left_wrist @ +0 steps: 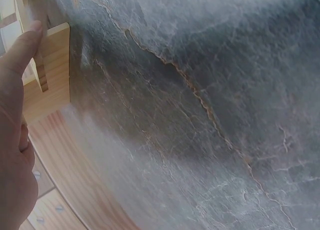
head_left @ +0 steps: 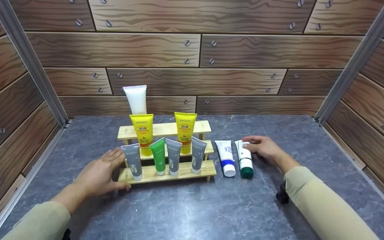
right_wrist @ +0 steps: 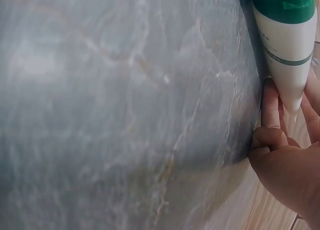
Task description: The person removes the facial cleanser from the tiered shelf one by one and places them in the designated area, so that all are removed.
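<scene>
A three-tier wooden rack (head_left: 163, 129) stands on the table, bearing upright squeeze tubes. My left hand (head_left: 97, 173) holds the rack's left end, thumb by the front edge and fingers farther back; the left wrist view shows the thumb (left_wrist: 22, 47) against the wood. To the right of the rack, my right hand (head_left: 262, 146) pinches the flat end of a white tube with a green cap (head_left: 245, 160). In the right wrist view, fingers show on both sides of that tube (right_wrist: 287, 55). Beside it lies a white tube with a blue band (head_left: 225, 153).
Grey tubes (head_left: 198, 156) and a green tube (head_left: 159, 155) stand on the lowest tier. Two yellow tubes (head_left: 185, 131) rise behind them, and a tall white tube (head_left: 137, 100) is at the back left. Wood-patterned walls (head_left: 165, 81) enclose the marbled grey table (head_left: 192, 206).
</scene>
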{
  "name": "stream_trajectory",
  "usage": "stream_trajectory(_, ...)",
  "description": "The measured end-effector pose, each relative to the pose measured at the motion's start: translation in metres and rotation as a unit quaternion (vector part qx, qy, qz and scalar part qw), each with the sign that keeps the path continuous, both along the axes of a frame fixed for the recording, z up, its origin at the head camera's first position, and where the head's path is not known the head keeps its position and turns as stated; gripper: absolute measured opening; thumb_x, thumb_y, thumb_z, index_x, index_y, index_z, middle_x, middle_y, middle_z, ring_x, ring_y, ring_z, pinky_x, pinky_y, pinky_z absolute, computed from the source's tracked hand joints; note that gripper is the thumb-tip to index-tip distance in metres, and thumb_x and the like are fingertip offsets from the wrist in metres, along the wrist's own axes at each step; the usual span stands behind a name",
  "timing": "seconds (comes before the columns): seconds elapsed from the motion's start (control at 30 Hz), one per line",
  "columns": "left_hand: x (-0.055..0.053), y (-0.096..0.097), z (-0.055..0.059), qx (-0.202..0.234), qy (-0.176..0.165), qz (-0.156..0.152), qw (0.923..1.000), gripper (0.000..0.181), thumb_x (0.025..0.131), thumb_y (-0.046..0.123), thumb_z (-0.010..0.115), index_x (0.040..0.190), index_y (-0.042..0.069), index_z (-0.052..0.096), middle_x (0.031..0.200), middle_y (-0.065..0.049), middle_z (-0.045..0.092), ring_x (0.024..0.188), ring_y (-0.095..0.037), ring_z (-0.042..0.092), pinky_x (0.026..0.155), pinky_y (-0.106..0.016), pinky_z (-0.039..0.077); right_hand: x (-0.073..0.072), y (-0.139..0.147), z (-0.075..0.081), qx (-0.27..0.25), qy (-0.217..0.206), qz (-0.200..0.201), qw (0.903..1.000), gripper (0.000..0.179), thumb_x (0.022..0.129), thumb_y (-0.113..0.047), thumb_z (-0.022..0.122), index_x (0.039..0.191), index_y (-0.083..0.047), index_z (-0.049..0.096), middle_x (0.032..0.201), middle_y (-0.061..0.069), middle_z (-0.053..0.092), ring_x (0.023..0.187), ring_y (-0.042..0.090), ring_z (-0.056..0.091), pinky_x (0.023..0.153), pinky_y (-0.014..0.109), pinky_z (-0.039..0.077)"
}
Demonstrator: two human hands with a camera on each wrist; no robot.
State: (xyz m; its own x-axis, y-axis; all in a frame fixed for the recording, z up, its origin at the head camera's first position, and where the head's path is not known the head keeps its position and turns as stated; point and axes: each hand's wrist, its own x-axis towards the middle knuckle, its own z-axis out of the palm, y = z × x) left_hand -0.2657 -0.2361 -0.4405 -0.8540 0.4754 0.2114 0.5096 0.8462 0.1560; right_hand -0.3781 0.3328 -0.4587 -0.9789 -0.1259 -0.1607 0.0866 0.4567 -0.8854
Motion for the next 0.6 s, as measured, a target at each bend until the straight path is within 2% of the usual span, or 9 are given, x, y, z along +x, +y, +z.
stream_trajectory(0.3,-0.0013,0.0000,-0.0008,-0.001,-0.004,0.000,1.0000,0.106,0.079,0.062,0.086,0.153,-0.005,0.050,0.161,-0.028,0.041,0.147,-0.051,0.042,0.120,-0.064,0.035,-0.0002,-0.0004,0.0004,0.020,0.000,-0.005,0.9998,0.054,0.102,-0.027,0.073,0.148,-0.001,0.060,0.140,0.017,0.067,0.108,0.017,0.064,0.086,0.029,0.054)
stream_trajectory(0.6,-0.0002,-0.0004,0.0004,-0.003,-0.001,-0.005,1.0000,0.103,0.080,0.058,0.087,0.152,-0.007,0.051,0.160,-0.028,0.043,0.148,-0.049,0.042,0.121,-0.063,0.035,0.0001,-0.0005,0.0000,0.026,0.014,0.003,0.9996,0.051,0.104,-0.023,0.071,0.147,0.001,0.060,0.143,0.019,0.064,0.119,0.023,0.061,0.092,0.028,0.053)
